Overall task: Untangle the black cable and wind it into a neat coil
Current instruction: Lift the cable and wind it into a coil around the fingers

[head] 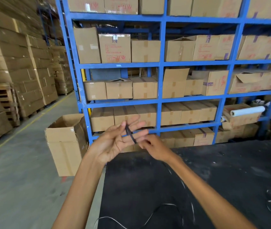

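My left hand (115,141) is raised palm-up above the table's far left corner, fingers spread. Turns of the black cable (130,133) are wrapped around its fingers. My right hand (151,146) pinches the cable just below those turns, at the left hand's fingertips. From there the cable runs down onto the black table (222,171), where slack lies in loose curves near the front edge. A second tangle of loops lies at the table's right edge.
An open cardboard box (65,142) stands on the floor left of the table. Behind the table rises a blue steel rack (161,100) filled with cartons. Stacked cartons and wooden pallets (7,100) line the aisle at left.
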Available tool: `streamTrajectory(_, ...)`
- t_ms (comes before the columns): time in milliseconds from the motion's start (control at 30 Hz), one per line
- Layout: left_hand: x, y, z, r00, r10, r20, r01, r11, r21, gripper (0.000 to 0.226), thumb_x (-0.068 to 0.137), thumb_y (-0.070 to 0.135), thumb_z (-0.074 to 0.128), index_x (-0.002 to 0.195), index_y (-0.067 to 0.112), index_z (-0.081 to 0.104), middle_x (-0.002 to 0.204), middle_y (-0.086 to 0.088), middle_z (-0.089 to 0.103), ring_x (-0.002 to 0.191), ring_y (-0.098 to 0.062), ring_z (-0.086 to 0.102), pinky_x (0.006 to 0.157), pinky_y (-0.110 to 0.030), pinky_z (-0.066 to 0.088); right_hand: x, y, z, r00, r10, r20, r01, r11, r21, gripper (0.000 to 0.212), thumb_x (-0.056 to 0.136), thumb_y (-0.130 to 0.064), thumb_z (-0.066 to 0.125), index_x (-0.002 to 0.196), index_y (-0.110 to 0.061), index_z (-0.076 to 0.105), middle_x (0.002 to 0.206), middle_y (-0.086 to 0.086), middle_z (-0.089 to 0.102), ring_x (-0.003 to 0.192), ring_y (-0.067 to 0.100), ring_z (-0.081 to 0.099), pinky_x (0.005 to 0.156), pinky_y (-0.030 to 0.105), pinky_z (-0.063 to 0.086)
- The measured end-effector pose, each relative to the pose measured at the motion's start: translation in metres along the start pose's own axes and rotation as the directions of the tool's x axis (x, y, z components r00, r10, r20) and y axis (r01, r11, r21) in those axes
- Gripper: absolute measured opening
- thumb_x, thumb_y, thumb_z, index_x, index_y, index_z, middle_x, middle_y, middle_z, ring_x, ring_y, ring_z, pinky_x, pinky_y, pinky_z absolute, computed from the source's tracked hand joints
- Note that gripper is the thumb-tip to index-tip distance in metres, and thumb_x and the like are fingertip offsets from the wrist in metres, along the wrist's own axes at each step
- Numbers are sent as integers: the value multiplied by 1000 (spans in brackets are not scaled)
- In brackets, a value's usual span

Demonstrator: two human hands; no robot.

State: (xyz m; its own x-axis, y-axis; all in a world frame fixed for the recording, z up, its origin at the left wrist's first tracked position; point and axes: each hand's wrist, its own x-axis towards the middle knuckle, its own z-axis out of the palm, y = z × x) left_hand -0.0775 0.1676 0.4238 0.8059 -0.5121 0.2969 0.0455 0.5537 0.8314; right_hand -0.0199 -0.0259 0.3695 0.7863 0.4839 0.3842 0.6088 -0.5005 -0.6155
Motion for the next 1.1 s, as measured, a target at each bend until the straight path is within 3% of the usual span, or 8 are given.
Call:
streamTrajectory(167,9,31,-37,895,176,-411,-87,970,226,35,105,19,46,137,7,55,129,-16,70,117,-37,69,95,-42,59,-33,-2,28,993,-78,93,75,996,41,47,107,-47,41,70,-22,55,63,-12,51,60,2,47,65,17,38)
streamTrajectory(333,-2,24,-43,851,111,-514,144,891,431,29,105,15,47,92,8,73,142,-13,58,90,-17,76,68,-22,50,-32,-35,-14,977,-193,90,208,951,-230,31,103,-45,53,75,-31,56,65,-9,54,63,9,54,59,20,39)
streamTrajectory(467,-8,-8,-28,890,-142,-434,309,887,342,33,104,17,48,127,1,65,97,-13,79,109,-39,65,98,-36,44,-4,-66,-58,944,-329,-40,282,859,-427,15,97,-39,66,87,-27,69,72,-13,57,67,5,55,59,19,38)
streamTrajectory(600,-10,-22,0,944,-305,-129,316,946,77,44,102,20,45,141,5,57,138,-27,61,127,-42,60,105,-48,52,27,-68,-86,960,-281,-13,271,936,-224,16,94,-37,70,100,-23,75,92,-10,74,86,5,68,75,36,58)
streamTrajectory(700,-8,-20,12,970,-244,6,243,962,-123,45,101,20,42,138,1,59,140,-24,60,130,-36,60,105,-48,51,40,-53,-86,976,-218,16,219,969,-116,14,97,-28,69,98,-14,72,85,3,72,79,19,67,79,52,55)
streamTrajectory(800,-6,-9,9,991,-132,4,126,937,-325,47,101,15,36,139,-7,54,143,-25,57,132,-37,58,105,-52,51,39,-34,-62,980,-187,62,192,978,-78,15,100,-7,59,91,-12,70,84,1,73,77,20,64,77,44,54)
streamTrajectory(900,2,17,-6,986,-37,-166,-42,894,-447,49,103,13,28,136,-13,53,139,-27,60,123,-42,63,98,-59,54,22,-18,-24,983,-116,140,129,987,-91,27,107,-19,50,86,-26,66,71,-30,63,66,-10,58,66,14,41)
streamTrajectory(1100,18,36,-41,810,53,-584,-73,997,-10,47,110,18,23,145,-6,43,120,-20,69,98,-35,72,94,-50,55,-16,-25,19,956,-142,257,181,975,-132,24,108,-30,46,95,-22,65,71,-29,62,62,-5,57,60,15,38)
